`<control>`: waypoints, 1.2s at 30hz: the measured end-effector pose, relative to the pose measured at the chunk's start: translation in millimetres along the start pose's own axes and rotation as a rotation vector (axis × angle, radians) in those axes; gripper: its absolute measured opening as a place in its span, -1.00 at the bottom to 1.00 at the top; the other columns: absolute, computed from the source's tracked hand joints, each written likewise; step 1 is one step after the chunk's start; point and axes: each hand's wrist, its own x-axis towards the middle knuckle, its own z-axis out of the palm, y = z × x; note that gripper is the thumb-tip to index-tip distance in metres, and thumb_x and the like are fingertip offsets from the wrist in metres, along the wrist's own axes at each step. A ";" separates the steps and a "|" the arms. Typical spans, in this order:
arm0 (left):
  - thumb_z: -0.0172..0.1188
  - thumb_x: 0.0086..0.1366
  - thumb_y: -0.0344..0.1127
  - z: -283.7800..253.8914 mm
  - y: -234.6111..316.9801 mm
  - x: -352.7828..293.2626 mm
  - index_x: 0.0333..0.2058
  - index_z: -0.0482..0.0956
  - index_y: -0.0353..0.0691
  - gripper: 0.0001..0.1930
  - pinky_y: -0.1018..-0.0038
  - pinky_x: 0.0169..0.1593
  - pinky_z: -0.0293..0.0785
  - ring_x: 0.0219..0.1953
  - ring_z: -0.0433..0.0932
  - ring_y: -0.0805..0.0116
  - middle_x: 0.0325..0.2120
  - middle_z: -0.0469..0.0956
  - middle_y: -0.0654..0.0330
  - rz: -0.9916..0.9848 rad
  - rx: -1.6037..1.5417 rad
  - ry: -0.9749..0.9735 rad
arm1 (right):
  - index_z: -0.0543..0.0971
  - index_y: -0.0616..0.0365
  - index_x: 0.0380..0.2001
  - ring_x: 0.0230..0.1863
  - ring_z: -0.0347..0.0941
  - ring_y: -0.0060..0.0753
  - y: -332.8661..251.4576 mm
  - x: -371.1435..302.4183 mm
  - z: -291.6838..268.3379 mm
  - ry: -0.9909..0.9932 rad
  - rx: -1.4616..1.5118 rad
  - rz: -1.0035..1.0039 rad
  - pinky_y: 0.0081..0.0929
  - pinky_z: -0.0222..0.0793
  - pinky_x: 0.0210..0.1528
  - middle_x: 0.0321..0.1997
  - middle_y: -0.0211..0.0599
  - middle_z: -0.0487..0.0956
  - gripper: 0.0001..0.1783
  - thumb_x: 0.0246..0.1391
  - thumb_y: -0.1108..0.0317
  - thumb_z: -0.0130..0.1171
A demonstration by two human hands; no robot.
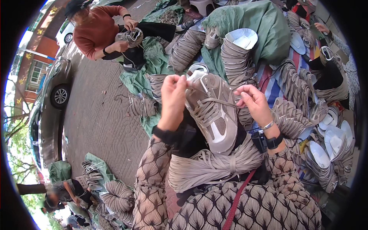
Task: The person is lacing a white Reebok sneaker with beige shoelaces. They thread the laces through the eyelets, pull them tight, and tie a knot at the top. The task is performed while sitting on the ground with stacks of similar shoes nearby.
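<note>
Matt mesh-cloth shoe [213, 111] — woven laces [207, 163]; rough green tarpaulin [268, 28].

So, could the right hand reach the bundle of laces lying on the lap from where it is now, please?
Probably yes: the right hand pinches a lace beside the beige shoe, and the bundle of laces lies just below it, uncovered; it would have to release the lace first.

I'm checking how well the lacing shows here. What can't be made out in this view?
- Head view: the left hand covers the shoe's collar.
- The shoe's sole faces away.
- The lace end is hidden inside the right hand.
- The lace bundle is partly under the shoe.
</note>
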 end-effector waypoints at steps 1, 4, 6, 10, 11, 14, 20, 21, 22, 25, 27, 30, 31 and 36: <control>0.09 0.44 -0.25 -8.9 5.1 -4.1 -0.23 0.47 -0.20 -0.85 0.59 -0.06 0.34 -0.30 0.50 0.56 -0.40 0.58 0.29 0.001 -0.086 -0.061 | 0.52 0.21 -0.10 -0.37 0.54 -0.67 -2.2 0.5 2.6 -0.005 0.019 0.010 -0.67 0.48 -0.32 -0.20 -0.40 0.61 -0.82 0.30 0.42 0.00; 0.11 0.39 -0.36 -24.1 18.1 -13.8 -0.16 0.50 -0.14 -0.90 0.53 0.00 0.34 -0.17 0.51 0.48 -0.26 0.58 0.30 -0.181 -0.445 -0.123 | 0.55 0.20 -0.14 -0.38 0.53 -0.69 -12.3 6.3 13.3 -0.039 -0.014 0.003 -0.68 0.47 -0.32 -0.22 -0.43 0.59 -0.84 0.28 0.45 0.01; 0.14 0.28 -0.43 -25.6 23.8 -17.8 -0.12 0.52 -0.13 -0.80 0.48 0.09 0.31 -0.01 0.46 0.39 -0.12 0.53 0.24 0.112 0.038 -0.133 | 0.56 0.20 -0.17 -0.38 0.53 -0.69 -22.1 14.3 22.9 -0.065 -0.067 -0.037 -0.67 0.46 -0.33 -0.23 -0.44 0.57 -0.84 0.26 0.48 0.02; 0.20 0.03 -0.49 -21.6 26.1 -17.2 -0.13 0.57 -0.06 -0.63 0.18 0.38 -0.03 0.32 0.19 0.13 0.20 0.30 0.14 0.719 1.204 -0.211 | 0.57 0.22 -0.20 -0.39 0.53 -0.65 -42.4 31.9 42.4 -0.134 -0.198 -0.211 -0.66 0.43 -0.34 -0.22 -0.41 0.54 -0.84 0.17 0.55 0.06; 0.22 0.04 -0.48 -21.4 24.7 -16.6 -0.12 0.56 -0.05 -0.63 0.14 0.38 -0.08 0.33 0.17 0.13 0.21 0.29 0.16 0.751 1.274 -0.218 | 0.57 0.22 -0.20 -0.39 0.53 -0.64 -46.4 35.0 46.5 -0.151 -0.209 -0.235 -0.66 0.43 -0.34 -0.22 -0.40 0.54 -0.84 0.17 0.55 0.07; 0.26 0.04 -0.44 -20.6 18.3 -9.8 -0.12 0.54 -0.02 -0.63 0.07 0.40 -0.16 0.36 0.13 0.13 0.24 0.25 0.21 0.841 1.387 -0.236 | 0.57 0.23 -0.22 -0.36 0.52 -0.57 -55.8 39.6 55.5 -0.178 -0.285 -0.273 -0.59 0.42 -0.32 -0.22 -0.35 0.53 -0.85 0.13 0.57 0.11; 0.29 0.06 -0.38 -16.6 9.0 9.6 -0.19 0.49 -0.04 -0.70 0.07 0.40 -0.16 0.34 0.17 0.18 0.14 0.36 0.25 0.803 1.368 -0.376 | 0.57 0.22 -0.24 -0.36 0.47 -0.48 -65.5 43.5 68.7 -0.154 -0.488 -0.498 -0.54 0.39 -0.30 -0.22 -0.32 0.52 -0.84 0.08 0.59 0.16; 0.21 0.12 -0.39 -16.8 9.2 12.2 -0.22 0.48 -0.09 -0.78 0.10 0.41 -0.12 0.30 0.26 0.22 0.03 0.45 0.25 0.959 1.375 -0.304 | 0.57 0.22 -0.24 -0.36 0.47 -0.47 -66.7 43.2 69.4 -0.161 -0.483 -0.481 -0.54 0.39 -0.30 -0.22 -0.32 0.52 -0.84 0.07 0.59 0.16; 0.18 0.13 -0.39 -17.5 9.4 13.6 -0.25 0.46 -0.11 -0.82 0.10 0.41 -0.10 0.27 0.30 0.23 -0.03 0.48 0.25 0.990 1.385 -0.324 | 0.57 0.21 -0.24 -0.36 0.47 -0.46 -67.7 42.6 69.9 -0.175 -0.469 -0.460 -0.54 0.39 -0.29 -0.22 -0.32 0.52 -0.83 0.07 0.59 0.17; 0.05 0.19 -0.42 -22.0 10.5 11.9 -0.38 0.38 -0.14 -0.96 0.12 0.41 -0.02 0.07 0.50 0.26 -0.35 0.53 0.21 1.104 1.339 -0.364 | 0.57 0.22 -0.25 -0.34 0.46 -0.45 -68.9 39.8 69.5 -0.179 -0.511 -0.357 -0.55 0.38 -0.28 -0.21 -0.31 0.52 -0.84 0.06 0.59 0.16; 0.05 0.18 -0.43 -24.6 10.6 6.5 -0.38 0.36 -0.13 -0.94 0.12 0.40 0.00 -0.02 0.54 0.24 -0.40 0.52 0.19 1.069 1.451 -0.348 | 0.59 0.23 -0.27 -0.33 0.48 -0.41 -67.3 39.3 70.3 -0.179 -0.532 -0.399 -0.52 0.40 -0.28 -0.20 -0.28 0.52 -0.86 0.06 0.59 0.16; 0.04 0.16 -0.44 -26.9 10.7 0.3 -0.43 0.38 -0.14 -0.96 0.14 0.39 0.04 -0.21 0.59 0.25 -0.54 0.47 0.18 1.069 1.559 -0.216 | 0.62 0.21 -0.32 -0.29 0.48 -0.30 -61.2 44.5 76.2 -0.182 -0.556 -0.482 -0.43 0.41 -0.21 -0.19 -0.26 0.53 -0.89 0.05 0.54 0.18; 0.05 0.15 -0.43 -29.3 11.7 -0.8 -0.44 0.38 -0.14 -0.96 0.14 0.38 0.05 -0.22 0.59 0.25 -0.57 0.45 0.19 1.057 1.600 -0.172 | 0.64 0.21 -0.34 -0.26 0.48 -0.27 -59.2 47.9 78.7 -0.202 -0.565 -0.517 -0.40 0.41 -0.18 -0.19 -0.26 0.53 -0.89 0.04 0.52 0.19; 0.07 0.22 -0.40 -54.1 19.1 -12.3 -0.47 0.41 -0.14 -0.92 0.14 0.38 0.05 -0.24 0.59 0.27 -0.58 0.49 0.22 0.959 1.667 0.015 | 0.68 0.12 -0.36 -0.07 0.39 -0.18 -56.4 66.6 87.7 -0.308 -0.871 -0.587 -0.35 0.30 0.02 -0.18 -0.30 0.52 -0.86 -0.01 0.36 0.24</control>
